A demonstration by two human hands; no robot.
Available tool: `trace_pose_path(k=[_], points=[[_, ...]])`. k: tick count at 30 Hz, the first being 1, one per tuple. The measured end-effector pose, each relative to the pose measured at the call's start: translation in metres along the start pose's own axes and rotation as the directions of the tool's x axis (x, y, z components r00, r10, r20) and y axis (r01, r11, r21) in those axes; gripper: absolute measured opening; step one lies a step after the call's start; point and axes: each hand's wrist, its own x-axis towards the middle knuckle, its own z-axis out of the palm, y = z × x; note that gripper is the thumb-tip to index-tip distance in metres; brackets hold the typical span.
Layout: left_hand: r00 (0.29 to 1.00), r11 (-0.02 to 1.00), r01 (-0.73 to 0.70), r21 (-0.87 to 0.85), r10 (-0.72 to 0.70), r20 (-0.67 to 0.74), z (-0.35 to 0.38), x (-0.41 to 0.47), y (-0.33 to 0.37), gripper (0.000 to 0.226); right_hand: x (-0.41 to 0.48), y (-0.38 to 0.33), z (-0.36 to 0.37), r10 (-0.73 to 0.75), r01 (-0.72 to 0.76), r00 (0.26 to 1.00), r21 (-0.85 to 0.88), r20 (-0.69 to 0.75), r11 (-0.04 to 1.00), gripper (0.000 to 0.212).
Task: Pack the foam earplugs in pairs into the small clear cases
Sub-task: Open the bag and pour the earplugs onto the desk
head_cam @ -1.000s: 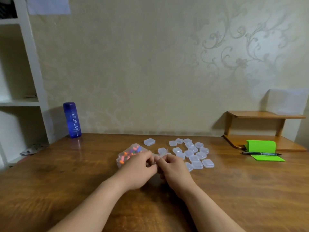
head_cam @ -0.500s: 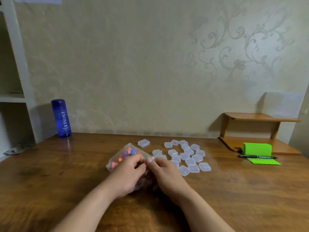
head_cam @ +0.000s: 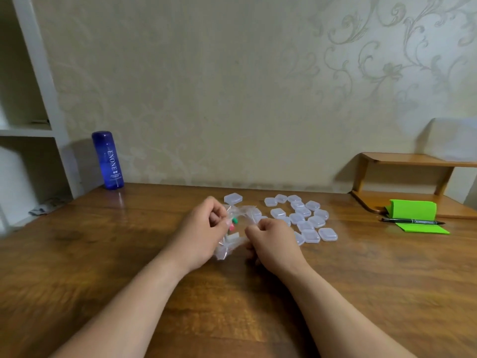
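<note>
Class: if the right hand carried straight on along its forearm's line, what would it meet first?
The clear bag of earplugs that the right hand pinches; past it, probably the lone clear case, though depth is unclear.

I saw foam earplugs, green and red showing, bunched in a crinkled clear bag pinched between my left hand and right hand. The small clear cases lay flat, clustered just right of it, and one lone case sat behind it.

the blue bottle carries white lettering running up its side — "enone"; smaller print below is unreadable.
</note>
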Motion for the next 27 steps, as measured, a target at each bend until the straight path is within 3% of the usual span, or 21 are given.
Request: trace_pose_path(k=[3, 5, 8, 11, 13, 15, 17, 19, 21, 22, 24, 26, 27], points=[[0.995, 0.990, -0.066, 0.128, 0.074, -0.064, -0.012, -0.001, 0.001, 0.015, 0.004, 0.003, -0.006, -0.048, 0.022, 0.993, -0.226, -0.107, 0.974, 0.022], [0.975, 0.946, -0.105, 0.305, 0.158, -0.155, -0.020, 0.000, 0.001, 0.023, 0.004, 0.002, -0.010, -0.095, 0.044, 0.984, -0.315, -0.150, 0.948, 0.022], [0.950, 0.910, -0.129, 0.393, 0.227, -0.215, -0.018, -0.003, 0.002, 0.026, -0.001, -0.004, -0.009, -0.210, 0.099, 0.954, -0.434, -0.215, 0.895, 0.026], [0.940, 0.906, -0.166, 0.390, 0.265, -0.215, -0.010, -0.006, 0.007, 0.025, -0.011, -0.016, -0.001, -0.507, 0.347, 0.816, -0.466, -0.278, 0.814, 0.022], [0.941, 0.921, -0.204, 0.333, 0.278, -0.192, -0.006, -0.005, 0.008, 0.021, -0.018, -0.024, 0.008, -0.615, 0.527, 0.761, -0.356, -0.207, 0.772, 0.006], [0.935, 0.929, -0.226, 0.292, 0.291, -0.203, -0.002, -0.004, 0.008, 0.017, -0.024, -0.026, 0.017, -0.516, 0.493, 0.854, -0.220, -0.062, 0.842, 0.011], [0.917, 0.932, -0.226, 0.285, 0.302, -0.261, 0.000, -0.002, 0.007, 0.019, -0.023, -0.020, 0.022, -0.378, 0.381, 0.924, -0.253, 0.062, 0.889, 0.017], [0.908, 0.936, -0.262, 0.236, 0.322, -0.268, -0.001, -0.004, 0.008, 0.024, -0.018, -0.014, 0.022, -0.330, 0.348, 0.937, -0.322, 0.112, 0.881, 0.021], [0.919, 0.939, -0.337, 0.072, 0.345, -0.190, -0.004, -0.009, 0.010, 0.028, -0.014, -0.012, 0.018, -0.338, 0.358, 0.934, -0.319, 0.119, 0.877, 0.021], [0.926, 0.938, -0.344, -0.028, 0.335, -0.175, -0.008, -0.008, 0.008, 0.029, -0.013, -0.010, 0.015, -0.344, 0.368, 0.930, -0.320, 0.130, 0.873, 0.023], [0.934, 0.962, -0.253, -0.098, 0.217, -0.282, -0.015, 0.006, -0.007, 0.030, -0.014, -0.008, 0.010, -0.340, 0.377, 0.926, -0.346, 0.164, 0.859, 0.034], [0.927, 0.993, 0.003, -0.119, -0.048, -0.372, -0.022, 0.028, -0.032, 0.039, -0.013, -0.007, 0.006, -0.332, 0.366, 0.930, -0.340, 0.154, 0.866, 0.039], [0.924, 0.980, 0.151, -0.131, -0.187, -0.334, -0.022, 0.037, -0.044, 0.049, -0.009, -0.006, 0.006, -0.323, 0.353, 0.936, -0.327, 0.142, 0.877, 0.039]])
